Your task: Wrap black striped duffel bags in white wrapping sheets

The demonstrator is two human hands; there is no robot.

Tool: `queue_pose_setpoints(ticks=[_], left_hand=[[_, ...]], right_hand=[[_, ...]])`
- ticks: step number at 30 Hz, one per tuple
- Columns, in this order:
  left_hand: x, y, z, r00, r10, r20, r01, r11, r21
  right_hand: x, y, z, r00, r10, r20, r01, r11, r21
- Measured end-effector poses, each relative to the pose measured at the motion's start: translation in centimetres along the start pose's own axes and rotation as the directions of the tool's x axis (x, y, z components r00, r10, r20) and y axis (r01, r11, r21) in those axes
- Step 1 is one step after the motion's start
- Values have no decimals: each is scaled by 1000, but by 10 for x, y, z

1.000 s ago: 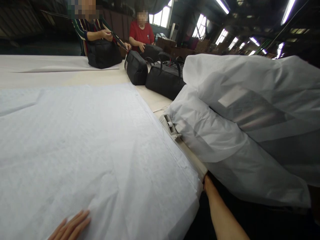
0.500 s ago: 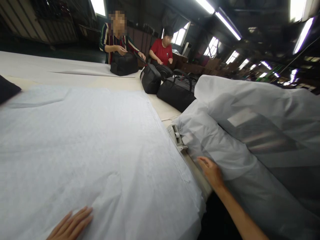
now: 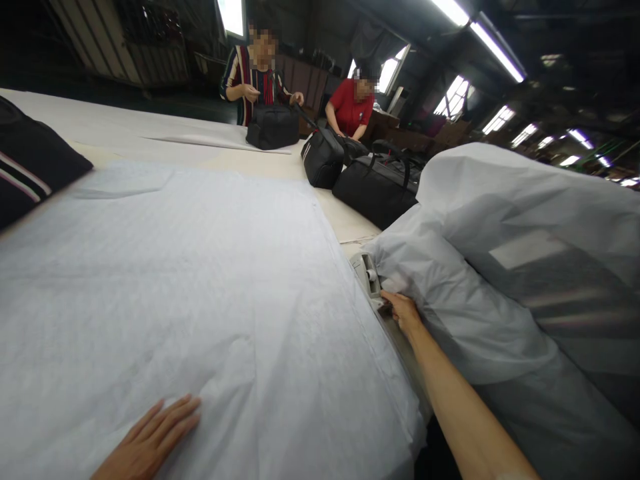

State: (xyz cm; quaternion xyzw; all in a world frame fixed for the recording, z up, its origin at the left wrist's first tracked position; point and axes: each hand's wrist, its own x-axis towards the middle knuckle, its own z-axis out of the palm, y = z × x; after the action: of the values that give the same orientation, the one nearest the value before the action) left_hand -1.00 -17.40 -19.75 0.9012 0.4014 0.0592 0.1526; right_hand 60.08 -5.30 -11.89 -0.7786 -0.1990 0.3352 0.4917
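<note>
A wide sheet of white tissue-like paper (image 3: 190, 280) covers the near part of the table. My left hand (image 3: 150, 440) lies flat on its near edge, fingers stretched out. My right hand (image 3: 403, 310) reaches along the table's right edge. It touches a small white plastic device (image 3: 369, 275) at the foot of a big heap of white wrapped bundles (image 3: 500, 280). Its fingers curl toward the device, and whether they grip anything is hidden.
Several black bags (image 3: 373, 183) stand at the far right of the table (image 3: 240, 160). Two people work on bags there, one in a striped top (image 3: 250, 73), one in red (image 3: 350, 107). A dark striped bag (image 3: 30, 160) lies at the left edge.
My right hand has moved forward along the table edge to the white plastic device. The view has swung left, and the dark striped bag shows more. My left hand stays flat.
</note>
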Motion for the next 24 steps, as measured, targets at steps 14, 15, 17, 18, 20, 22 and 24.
queue_pose_setpoints(ticks=[14,15,17,18,20,22,24], left_hand=[[3,2,-10,1000,-3,29,4,1000,-23],[3,-1,-11,998,17,55,-16,1000,-23],[4,-7,-13,993,55,103,-52,998,-31],[4,-9,-14,991,64,121,-60,998,-31],[5,-10,-17,988,58,141,-55,998,-23],[6,-7,-20,987,56,147,-55,998,-12],[6,-3,-20,989,64,135,-64,998,-5]], right_hand=[[-38,30,-32,979,159,-124,-124,960,252],[-42,33,-33,980,160,-118,-123,955,271],[-45,37,-31,985,148,-94,-112,944,310],[-45,38,-29,987,137,-80,-104,939,329],[-44,39,-26,992,118,-54,-91,932,351],[-43,41,-24,994,106,-36,-88,935,343],[-41,44,-23,994,101,-33,-86,948,306]])
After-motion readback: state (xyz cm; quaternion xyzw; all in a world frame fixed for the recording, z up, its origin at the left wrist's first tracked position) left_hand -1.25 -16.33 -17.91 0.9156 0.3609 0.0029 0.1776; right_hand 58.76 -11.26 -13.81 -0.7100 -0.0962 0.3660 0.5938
